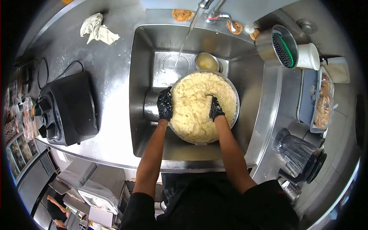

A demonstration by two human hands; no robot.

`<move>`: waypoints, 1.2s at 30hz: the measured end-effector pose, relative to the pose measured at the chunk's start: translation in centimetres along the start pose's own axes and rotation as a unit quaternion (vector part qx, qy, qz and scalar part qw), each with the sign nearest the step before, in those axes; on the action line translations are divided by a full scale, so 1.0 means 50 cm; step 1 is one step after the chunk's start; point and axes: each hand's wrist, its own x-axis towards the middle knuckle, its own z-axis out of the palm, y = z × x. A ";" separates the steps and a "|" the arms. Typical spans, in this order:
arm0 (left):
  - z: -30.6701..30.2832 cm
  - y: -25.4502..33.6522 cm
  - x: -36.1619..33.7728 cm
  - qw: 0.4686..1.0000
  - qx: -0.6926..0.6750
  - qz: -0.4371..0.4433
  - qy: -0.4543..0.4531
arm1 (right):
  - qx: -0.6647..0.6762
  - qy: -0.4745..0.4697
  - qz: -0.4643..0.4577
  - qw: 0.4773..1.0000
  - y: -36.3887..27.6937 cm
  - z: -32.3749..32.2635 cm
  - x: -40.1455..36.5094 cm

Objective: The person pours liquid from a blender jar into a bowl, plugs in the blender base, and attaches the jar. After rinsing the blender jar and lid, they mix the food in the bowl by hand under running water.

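A large round metal bowl (237, 115) filled with pale yellow, crumbly food (197, 111) stands in a steel sink (253, 92). Both hands wear black gloves speckled with crumbs. My left hand (165, 104) is against the bowl's left rim, its fingers close together around the edge. My right hand (216, 108) presses into the food right of the middle, with its fingertips partly buried. Whether it grasps any food is hidden. Water runs from the faucet (206, 4) into the sink behind the bowl. A smaller bowl of yellowish liquid (207, 62) sits behind the large one.
A metal container (151, 105) lies in the sink at left. On the left counter are a black appliance base (73, 109) and a cloth (97, 30). At right stand a steel pot with a brush (266, 44), a bread tray (324, 101) and a blender jug (301, 153). Another person (57, 209) is far lower left.
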 end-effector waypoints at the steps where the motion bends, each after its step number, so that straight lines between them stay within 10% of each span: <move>1: -0.001 0.003 0.001 1.000 0.016 0.018 -0.012 | 0.037 0.009 -0.013 0.999 -0.002 0.014 -0.021; 8: 0.020 0.085 0.080 0.990 -0.054 0.058 -0.113 | 0.171 -0.150 -0.036 0.973 -0.013 0.101 -0.036; 12: 0.072 0.057 0.116 0.968 0.070 0.148 -0.189 | 0.064 -0.038 -0.011 0.997 -0.040 0.152 -0.103; 13: 0.074 0.054 0.121 0.970 0.044 0.122 -0.207 | 0.131 -0.157 -0.038 0.978 -0.027 0.122 -0.098; 15: 0.070 0.051 0.118 0.959 0.098 0.164 -0.208 | -0.245 -0.216 -0.332 0.885 -0.026 0.061 -0.072; 16: 0.064 0.053 0.110 0.945 0.154 0.200 -0.206 | -0.058 -0.215 -0.137 0.965 -0.051 0.053 -0.114; 21: 0.057 0.074 0.100 0.909 0.254 0.233 -0.233 | -0.241 -0.139 -0.068 0.958 -0.011 -0.094 -0.007; 24: 0.046 0.089 0.107 0.946 0.159 0.177 -0.220 | -0.647 -0.212 -0.471 0.561 0.179 -0.305 0.391; 27: 0.037 0.047 0.089 0.984 0.058 0.123 -0.119 | -0.776 -0.166 -0.303 0.528 0.099 -0.110 0.178; 36: 0.028 0.043 0.068 0.982 0.061 0.133 -0.116 | -0.900 -0.274 -0.092 0.327 0.093 -0.023 0.252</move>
